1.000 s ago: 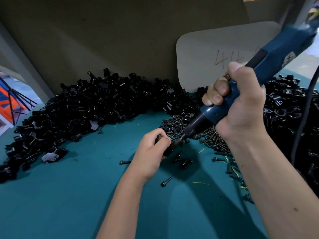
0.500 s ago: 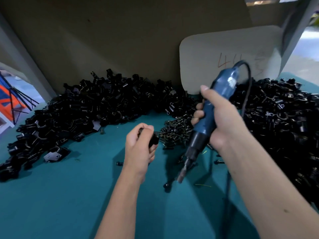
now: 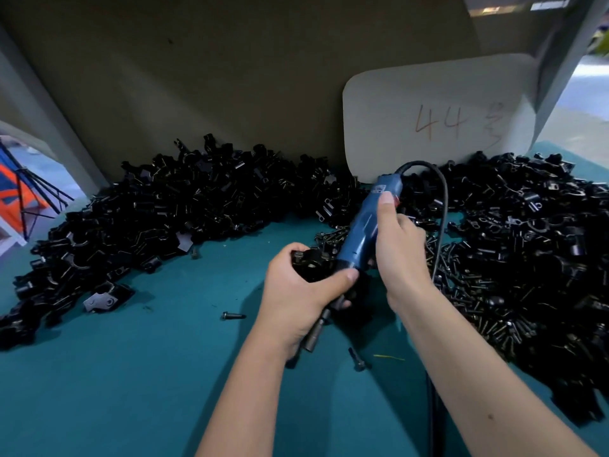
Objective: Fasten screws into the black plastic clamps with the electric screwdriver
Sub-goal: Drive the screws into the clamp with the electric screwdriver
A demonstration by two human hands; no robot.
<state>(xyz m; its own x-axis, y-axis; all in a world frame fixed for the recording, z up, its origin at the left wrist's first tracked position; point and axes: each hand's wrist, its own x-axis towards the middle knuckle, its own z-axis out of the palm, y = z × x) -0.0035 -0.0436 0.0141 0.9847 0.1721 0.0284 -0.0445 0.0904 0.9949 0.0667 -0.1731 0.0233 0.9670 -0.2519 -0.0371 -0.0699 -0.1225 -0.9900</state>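
Held tight in the left hand (image 3: 298,285) is one black clamp (image 3: 311,263), with the fingers curled round it and the thumb laid across its front. A screw head can be seen on the top of the clamp, near the fingertips. The blue electric screwdriver (image 3: 364,232) is gripped by the right hand (image 3: 400,255), with the thumb stretched up along its body. The screwdriver is tilted, and its metal bit (image 3: 316,334) is pointed down toward the tabletop (image 3: 131,374), under the left hand. The clamp is found just beside the dark nose of the screwdriver, above the bit. A black cord (image 3: 441,225) is looped from the top of the screwdriver. Big piles of black clamps (image 3: 164,219) are spread along the back and right of the green tabletop. A heap of screws (image 3: 468,291) is seen to the right of the hands, and one loose screw (image 3: 233,315) is lying to the left.
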